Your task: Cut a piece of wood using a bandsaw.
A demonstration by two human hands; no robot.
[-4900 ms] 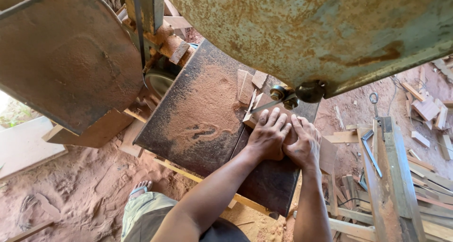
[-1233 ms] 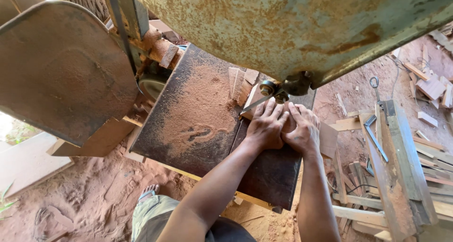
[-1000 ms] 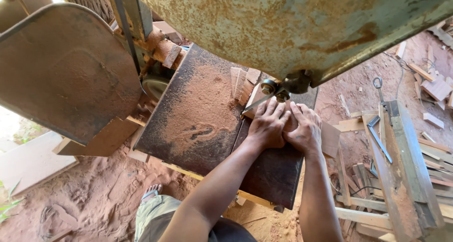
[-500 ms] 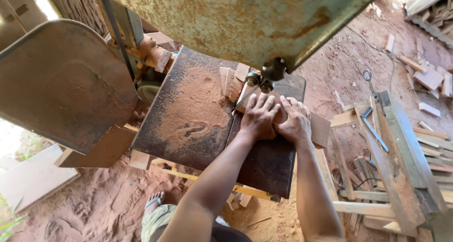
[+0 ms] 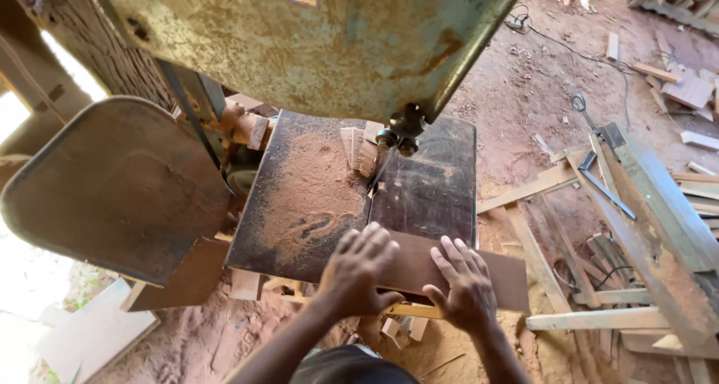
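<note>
A thin, flat brown board (image 5: 511, 280) lies on the near edge of the band saw's dark metal table (image 5: 438, 182) and sticks out past its right side. My left hand (image 5: 358, 271) presses down on the board's left part, fingers spread. My right hand (image 5: 466, 284) lies flat on the board beside it. The blade guide (image 5: 398, 134) hangs under the rusty upper housing (image 5: 314, 40), well beyond both hands. Sawdust (image 5: 311, 189) covers the table's left half.
The round lower wheel cover (image 5: 112, 186) stands at the left. Small wood offcuts (image 5: 358, 147) sit by the blade guide. Planks and a wooden frame (image 5: 636, 219) lie at the right on the red dirt floor, with scraps (image 5: 685, 88) and a cable (image 5: 577, 55) farther back.
Both hands have drawn back from beside the blade guide to the table's near edge, bringing the board with them. The view has tilted up, showing more floor.
</note>
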